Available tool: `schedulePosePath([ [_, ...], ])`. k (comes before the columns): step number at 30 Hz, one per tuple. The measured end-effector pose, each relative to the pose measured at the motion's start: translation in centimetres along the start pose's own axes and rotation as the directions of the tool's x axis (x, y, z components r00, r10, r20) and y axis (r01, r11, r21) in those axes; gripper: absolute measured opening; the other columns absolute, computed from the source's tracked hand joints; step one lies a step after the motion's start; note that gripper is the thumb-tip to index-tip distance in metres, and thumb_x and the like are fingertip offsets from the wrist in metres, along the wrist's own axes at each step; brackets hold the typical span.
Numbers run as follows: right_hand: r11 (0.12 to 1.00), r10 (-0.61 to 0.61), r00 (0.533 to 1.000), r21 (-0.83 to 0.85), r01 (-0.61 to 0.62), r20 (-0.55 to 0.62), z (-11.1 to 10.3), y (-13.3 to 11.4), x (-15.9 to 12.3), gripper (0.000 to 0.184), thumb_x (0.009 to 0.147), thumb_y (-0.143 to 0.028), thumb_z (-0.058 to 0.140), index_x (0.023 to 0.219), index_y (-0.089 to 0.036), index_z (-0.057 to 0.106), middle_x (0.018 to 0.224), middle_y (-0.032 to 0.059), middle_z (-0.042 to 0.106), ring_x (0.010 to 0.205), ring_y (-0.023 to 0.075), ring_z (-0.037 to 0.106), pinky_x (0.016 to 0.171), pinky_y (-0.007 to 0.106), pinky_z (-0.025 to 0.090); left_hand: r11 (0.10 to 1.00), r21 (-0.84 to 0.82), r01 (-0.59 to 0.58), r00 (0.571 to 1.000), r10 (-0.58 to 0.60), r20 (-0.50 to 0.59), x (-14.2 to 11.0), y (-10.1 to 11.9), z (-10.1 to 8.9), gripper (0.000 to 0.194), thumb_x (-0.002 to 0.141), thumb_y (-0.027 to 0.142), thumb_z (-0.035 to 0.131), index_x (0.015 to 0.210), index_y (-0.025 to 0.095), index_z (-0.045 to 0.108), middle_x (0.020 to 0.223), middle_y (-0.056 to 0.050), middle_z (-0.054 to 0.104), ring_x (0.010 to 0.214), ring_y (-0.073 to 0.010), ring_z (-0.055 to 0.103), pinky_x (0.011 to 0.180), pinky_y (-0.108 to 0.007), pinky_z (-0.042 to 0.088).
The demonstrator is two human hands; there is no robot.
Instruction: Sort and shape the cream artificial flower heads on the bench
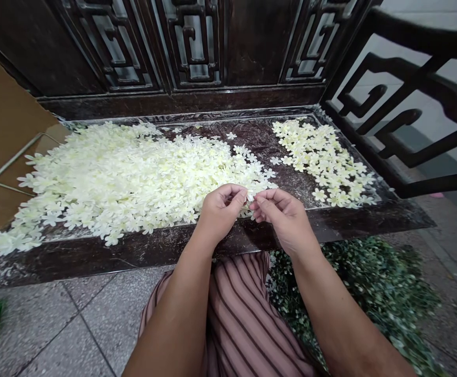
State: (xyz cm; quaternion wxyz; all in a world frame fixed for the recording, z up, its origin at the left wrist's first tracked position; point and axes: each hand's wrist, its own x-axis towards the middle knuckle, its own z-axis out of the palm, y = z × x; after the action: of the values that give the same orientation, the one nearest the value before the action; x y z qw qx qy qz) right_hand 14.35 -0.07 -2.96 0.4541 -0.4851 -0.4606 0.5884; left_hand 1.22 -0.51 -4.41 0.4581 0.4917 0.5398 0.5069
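Striped cloth over the lap [248, 298] nearest, green foliage [354, 293] on the floor below the bench's front edge, right of the knees. Both hands meet just above that front edge, right of its middle. Left hand [220, 212]: thumb and forefinger look pinched on the side of a small white flower [250, 196]. Right hand [287, 214]: thumb and forefinger tips brought close together at the flower's other side, other fingers curled; can't tell if they grip a petal or only touch. Flower sits in the gap between the two sets of fingertips. For good handling: light fingertip pinch, probably best close to the flower's centre, since petals look thin and could crease or tear; one hand steady, the other doing the fine work; wrists low and close for control. Keep forearms off the big flower heap [134, 173], which spreads from the bench's left end to past the middle and reaches the front edge; sleeve-height drag could knock blooms off. Smaller flower patch [326, 162] lies near the right end, apart except for a few strays; worth not mixing them. Dark lattice back [197, 47] rises behind the rear edge.
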Motion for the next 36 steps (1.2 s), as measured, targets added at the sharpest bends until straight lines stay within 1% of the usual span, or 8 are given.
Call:
schedulePosePath([
  [3,1.0,0.017,1.0,0.013,-0.017,0.003,0.09,-0.1,0.01,0.021,0.063,-0.035,0.07,0.069,-0.016,0.062,0.059,0.0,0.063,0.051,0.0087,0.053,0.05,0.023,0.045,0.999,-0.023,0.03,1.0,-0.029,0.012,0.0,0.11,-0.08,0.015,0.074,0.031,0.058,0.074,0.016,0.062,0.068,0.001,0.06,0.062,-0.0107,0.052,0.06,-0.023,0.043],
  [8,0.999,-0.026,1.0,-0.02,0.026,0.008,0.15,-0.3,0.23,0.02,0.064,-0.035,0.069,0.066,-0.016,0.063,0.055,-0.0009,0.061,0.047,0.0077,0.05,0.047,0.022,0.041,0.994,-0.073,0.084,0.996,-0.082,0.036,0.14,0.08,-0.04,0.016,0.073,0.032,0.059,0.069,0.017,0.06,0.062,0.002,0.059,0.06,-0.0104,0.053,0.061,-0.024,0.043],
  [12,0.999,-0.03,1.0,-0.035,0.03,-0.004,0.13,-0.23,0.39,0.016,0.064,-0.031,0.069,0.065,-0.016,0.062,0.052,-0.0018,0.06,0.045,0.0072,0.047,0.044,0.022,0.039,0.985,-0.101,0.142,0.987,-0.133,0.087,0.18,0.05,-0.1,0.016,0.074,0.031,0.058,0.068,0.017,0.059,0.062,0.002,0.06,0.061,-0.0103,0.055,0.062,-0.024,0.044],
  [17,0.998,-0.025,1.0,-0.052,0.024,-0.014,0.02,-0.02,0.46,0.012,0.064,-0.027,0.067,0.063,-0.016,0.063,0.051,-0.0025,0.059,0.043,0.0063,0.046,0.043,0.021,0.037,0.97,-0.124,0.207,0.97,-0.188,0.152,0.15,0.22,-0.12,0.016,0.074,0.028,0.056,0.064,0.017,0.058,0.059,0.002,0.059,0.056,-0.0084,0.052,0.06,-0.022,0.043],
  [22,0.998,-0.015,1.0,-0.068,0.015,-0.005,-0.1,-0.05,0.56,0.012,0.064,-0.027,0.066,0.06,-0.016,0.062,0.051,-0.0023,0.058,0.043,0.0063,0.045,0.042,0.021,0.037,0.967,-0.133,0.216,0.969,-0.195,0.152,0.25,0.19,-0.03,0.015,0.074,0.028,0.056,0.063,0.017,0.057,0.058,0.002,0.058,0.055,-0.0078,0.051,0.059,-0.022,0.042],
  [30,0.995,0.01,1.0,-0.095,-0.01,0.005,-0.2,-0.1,0.65,0.015,0.065,-0.029,0.066,0.061,-0.016,0.061,0.05,-0.0024,0.057,0.043,0.0062,0.045,0.042,0.02,0.037,0.974,-0.093,0.208,0.97,-0.193,0.15,0.15,0.25,-0.06,0.015,0.074,0.027,0.055,0.064,0.016,0.056,0.06,0.003,0.057,0.058,-0.0082,0.051,0.061,-0.022,0.041],
  [36,0.998,0.022,0.999,-0.051,-0.02,0.026,-0.2,-0.12,0.69,0.015,0.064,-0.029,0.066,0.061,-0.016,0.062,0.05,-0.0028,0.058,0.044,0.0061,0.046,0.043,0.02,0.038,0.973,-0.102,0.205,0.97,-0.188,0.151,0.09,0.16,-0.2,0.015,0.074,0.028,0.056,0.065,0.016,0.056,0.06,0.004,0.057,0.058,-0.0082,0.052,0.061,-0.022,0.041],
])
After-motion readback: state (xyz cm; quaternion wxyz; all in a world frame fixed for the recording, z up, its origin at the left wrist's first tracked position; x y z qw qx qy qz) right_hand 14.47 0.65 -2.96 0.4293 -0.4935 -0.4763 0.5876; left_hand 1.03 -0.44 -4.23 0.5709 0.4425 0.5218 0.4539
